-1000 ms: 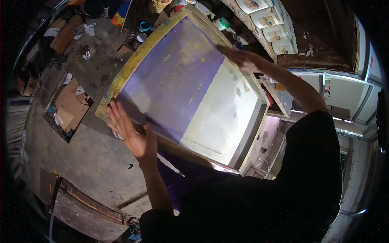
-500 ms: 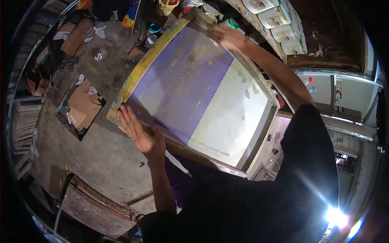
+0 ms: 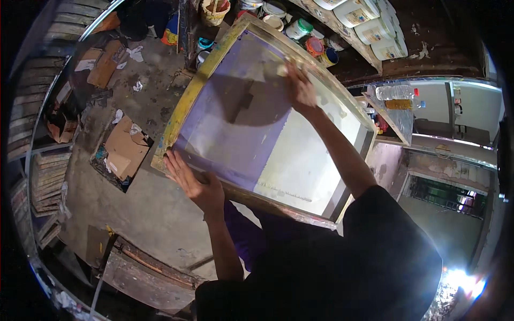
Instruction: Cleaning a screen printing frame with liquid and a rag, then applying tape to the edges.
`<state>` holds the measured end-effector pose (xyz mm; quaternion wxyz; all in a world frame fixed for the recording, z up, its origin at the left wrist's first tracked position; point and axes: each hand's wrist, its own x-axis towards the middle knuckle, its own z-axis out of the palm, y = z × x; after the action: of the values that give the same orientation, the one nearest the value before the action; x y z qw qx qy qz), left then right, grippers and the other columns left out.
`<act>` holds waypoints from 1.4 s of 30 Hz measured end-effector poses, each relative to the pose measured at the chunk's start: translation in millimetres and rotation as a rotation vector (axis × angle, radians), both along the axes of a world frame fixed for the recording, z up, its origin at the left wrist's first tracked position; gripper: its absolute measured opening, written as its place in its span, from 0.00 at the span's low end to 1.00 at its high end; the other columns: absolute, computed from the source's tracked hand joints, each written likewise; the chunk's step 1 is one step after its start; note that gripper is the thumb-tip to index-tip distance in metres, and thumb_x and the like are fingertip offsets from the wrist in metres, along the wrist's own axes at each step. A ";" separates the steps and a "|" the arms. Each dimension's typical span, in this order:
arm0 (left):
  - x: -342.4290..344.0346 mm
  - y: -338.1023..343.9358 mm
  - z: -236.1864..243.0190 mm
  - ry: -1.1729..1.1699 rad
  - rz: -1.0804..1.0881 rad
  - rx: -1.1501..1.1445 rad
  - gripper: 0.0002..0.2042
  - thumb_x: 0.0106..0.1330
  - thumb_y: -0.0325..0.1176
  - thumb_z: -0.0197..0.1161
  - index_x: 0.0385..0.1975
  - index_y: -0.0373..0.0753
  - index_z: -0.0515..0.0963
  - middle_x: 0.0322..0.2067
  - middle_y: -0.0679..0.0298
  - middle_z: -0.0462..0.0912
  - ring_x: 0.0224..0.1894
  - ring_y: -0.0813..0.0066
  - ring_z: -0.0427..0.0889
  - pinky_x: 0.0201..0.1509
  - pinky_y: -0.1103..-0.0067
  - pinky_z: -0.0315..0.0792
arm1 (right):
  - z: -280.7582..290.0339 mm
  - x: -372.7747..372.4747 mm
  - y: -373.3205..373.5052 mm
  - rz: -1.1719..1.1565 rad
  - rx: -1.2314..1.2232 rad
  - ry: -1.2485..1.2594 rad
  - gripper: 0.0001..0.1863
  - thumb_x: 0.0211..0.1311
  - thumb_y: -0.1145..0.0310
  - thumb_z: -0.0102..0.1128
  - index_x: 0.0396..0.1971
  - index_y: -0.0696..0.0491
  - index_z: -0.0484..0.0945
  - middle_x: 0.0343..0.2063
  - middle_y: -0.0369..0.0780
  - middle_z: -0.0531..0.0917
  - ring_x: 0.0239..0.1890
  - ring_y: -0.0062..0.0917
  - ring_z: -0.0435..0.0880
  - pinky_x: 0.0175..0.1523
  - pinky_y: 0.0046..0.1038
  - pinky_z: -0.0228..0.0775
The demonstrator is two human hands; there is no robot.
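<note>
A wooden screen frame (image 3: pixel 195 91), stained yellow along one rail, stands tilted in front of me with translucent mesh, purple (image 3: pixel 209 155) on the left part and whitish (image 3: pixel 300 160) on the right. My left hand (image 3: pixel 190 179) lies on the frame's lower left corner, fingers stretched along the rail. My right hand (image 3: pixel 302 91) is over the upper right of the mesh, fingers bent round something small and pale that I cannot make out, and casts a dark shadow on the purple part.
White buckets (image 3: pixel 369 32) and several paint pots (image 3: pixel 300 29) line shelves behind the frame. Bottles (image 3: pixel 393 92) lie on a board at right. Cardboard (image 3: pixel 126 150) and scraps lie on the floor (image 3: pixel 144 214); stacked frames (image 3: pixel 51 182) lean at far left; a worn board (image 3: pixel 144 278) sits lower left.
My right hand has left the top right rail and moved onto the mesh, with its shadow. My left hand stays at the corner. The whole view has shifted slightly.
</note>
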<state>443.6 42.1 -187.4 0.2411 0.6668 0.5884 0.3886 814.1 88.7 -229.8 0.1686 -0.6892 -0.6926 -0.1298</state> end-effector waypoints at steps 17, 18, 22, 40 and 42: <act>2.8 -2.3 -1.4 0.004 0.016 -0.035 0.41 0.45 0.20 0.53 0.68 0.29 0.56 0.70 0.47 0.56 0.74 0.45 0.46 0.73 0.48 0.35 | -11.9 -111.0 93.7 0.068 -0.090 0.236 0.26 0.66 0.63 0.49 0.64 0.53 0.65 0.65 0.50 0.65 0.68 0.51 0.60 0.68 0.49 0.58; 2.7 -4.2 -3.5 -0.019 0.017 -0.025 0.41 0.45 0.20 0.54 0.68 0.29 0.56 0.70 0.46 0.56 0.74 0.44 0.46 0.73 0.48 0.35 | -11.5 -131.6 79.3 0.077 -0.083 0.326 0.27 0.67 0.62 0.48 0.65 0.53 0.64 0.66 0.49 0.64 0.68 0.52 0.60 0.69 0.50 0.56; -2.1 -1.8 -4.3 -0.041 0.010 0.001 0.41 0.47 0.21 0.54 0.68 0.29 0.55 0.70 0.46 0.56 0.74 0.43 0.46 0.73 0.48 0.35 | -4.1 -211.6 11.5 0.414 0.041 0.492 0.21 0.64 0.72 0.48 0.57 0.59 0.72 0.65 0.48 0.68 0.64 0.50 0.68 0.61 0.40 0.71; -15.0 9.3 -36.3 -0.514 0.243 -0.068 0.37 0.67 0.35 0.58 0.72 0.36 0.47 0.72 0.54 0.47 0.73 0.58 0.48 0.74 0.64 0.47 | -2.1 -252.4 25.2 0.129 0.057 0.667 0.17 0.50 0.79 0.57 0.43 0.59 0.80 0.49 0.45 0.78 0.47 0.40 0.78 0.52 0.35 0.74; -11.0 12.3 -30.6 -0.621 0.259 -0.075 0.35 0.69 0.39 0.55 0.72 0.37 0.47 0.72 0.54 0.48 0.73 0.58 0.49 0.74 0.64 0.48 | 14.7 -279.4 3.2 0.160 0.043 0.741 0.16 0.51 0.79 0.56 0.43 0.57 0.81 0.48 0.45 0.79 0.46 0.41 0.78 0.52 0.35 0.73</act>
<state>432.6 54.4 -218.0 0.3818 0.4270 0.5804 0.5788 534.7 91.9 -215.1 0.4316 -0.6295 -0.6334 0.1274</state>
